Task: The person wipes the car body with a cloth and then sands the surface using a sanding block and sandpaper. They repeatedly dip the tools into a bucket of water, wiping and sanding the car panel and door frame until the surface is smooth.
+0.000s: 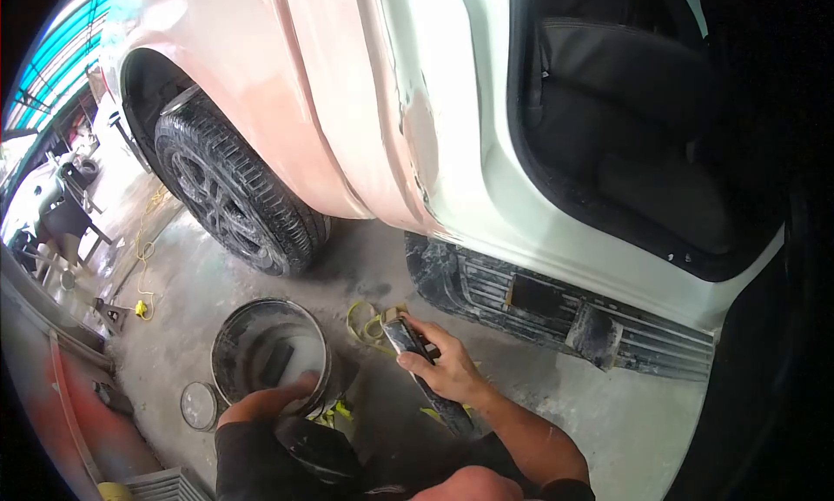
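Observation:
In the head view, my right hand (445,362) is closed around a long black sanding block (407,341), which is smeared with pale residue. The block tilts over the floor, and its lower end overlaps my dark clothing. My left hand (300,390) reaches over the near rim into a round bucket (228,325); its fingers are largely hidden, and I cannot tell whether they grip anything. Cloudy grey water lies in the bucket. A dark rectangular block (276,364) sits in it just beyond my left hand.
The vehicle's sanded, patchy pinkish body panel (261,92) rises ahead, with a dusty wheel (230,188) to the left. A ribbed side step (556,314) runs below the open doorway. Beside the bucket stands a small round can (199,405). Yellow cord (365,323) lies on the concrete.

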### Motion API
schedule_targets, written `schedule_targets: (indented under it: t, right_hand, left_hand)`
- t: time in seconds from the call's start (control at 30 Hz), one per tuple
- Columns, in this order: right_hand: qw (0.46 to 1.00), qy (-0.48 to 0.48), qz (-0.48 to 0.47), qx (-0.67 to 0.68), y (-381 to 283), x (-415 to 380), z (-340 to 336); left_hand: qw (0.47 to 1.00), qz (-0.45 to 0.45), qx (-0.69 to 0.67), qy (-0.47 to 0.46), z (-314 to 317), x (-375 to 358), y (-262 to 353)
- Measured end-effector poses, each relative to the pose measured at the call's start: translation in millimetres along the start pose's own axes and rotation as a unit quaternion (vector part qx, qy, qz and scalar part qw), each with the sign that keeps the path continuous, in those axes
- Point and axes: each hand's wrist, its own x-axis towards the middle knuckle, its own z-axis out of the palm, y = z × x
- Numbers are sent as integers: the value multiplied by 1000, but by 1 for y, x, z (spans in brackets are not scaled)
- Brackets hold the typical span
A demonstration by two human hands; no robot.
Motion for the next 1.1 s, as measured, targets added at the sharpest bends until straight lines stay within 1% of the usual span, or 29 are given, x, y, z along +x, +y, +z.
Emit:
schedule_targets:
  t: [0.03, 0.07, 0.1, 0.17, 0.23, 0.33, 0.4, 0.47, 0.57, 0.67, 0.73, 0.77, 0.87, 0.9, 0.93, 0.97, 1.0, 1.03, 1.07, 1.1]
  right_hand:
    - [1000, 4, 6, 0, 3, 1, 3]
    - [1000, 6, 11, 1, 6, 3, 5]
    - [1000, 10, 7, -8, 8, 4, 7]
    - [1000, 20, -5, -23, 10, 6, 11]
    - [999, 22, -7, -36, 6, 5, 8]
    - [999, 31, -10, -36, 8, 5, 5]
    - [999, 38, 2, -35, 15, 5, 3]
    - [998, 43, 23, -36, 23, 7, 1]
    - [998, 38, 54, 8, 19, 8, 0]
    - [998, 45, -4, -40, 29, 11, 0]
    - [999, 38, -14, -35, 39, 16, 1]
    - [999, 35, -17, -32, 41, 16, 3]
    - [999, 38, 8, -14, 35, 17, 5]
    - [999, 31, 26, 6, 33, 15, 6]
    - [999, 22, 38, 25, 29, 13, 5]
    - [998, 12, 40, 42, 25, 20, 3]
    - [999, 12, 22, 28, 28, 27, 1]
    - [1000, 12, 10, 16, 36, 25, 1]
    - [1000, 13, 1, 3, 42, 25, 0]
    - [1000, 15, 15, 16, 39, 24, -1]
  left_hand:
    - [991, -90, -95, 6, -2, 9, 5]
    - [966, -178, -189, 13, -4, 19, 8]
    - [992, -114, 48, 10, -1, 22, 10]
    - [991, -132, 31, -7, -2, 20, 9]
    - [988, -152, -25, -26, -2, 19, 10]
    - [978, -168, -119, -45, -10, 8, 34]
    - [960, -178, -208, -61, -18, 1, 48]
    - [928, -179, -315, -85, -28, -10, 61]
    - [862, -168, -460, -131, -42, -26, 77]
    - [848, -165, -494, -101, -49, -90, 163]
    - [839, -200, -500, -83, -36, -101, 196]
    - [833, -219, -502, -75, -29, -108, 200]
    - [909, -171, -381, -3, -21, -73, 141]
    - [943, -163, -289, 38, -30, -82, 154]
    - [970, -156, -172, 77, -47, -102, 185]
    - [978, -153, -79, 114, -63, -125, 225]
    - [981, -128, -43, 141, -75, -149, 262]
    - [983, -80, -46, 159, -86, -174, 295]
    - [985, 19, -76, 157, -95, -184, 302]
    - [978, 38, -99, 178, -107, -221, 371]
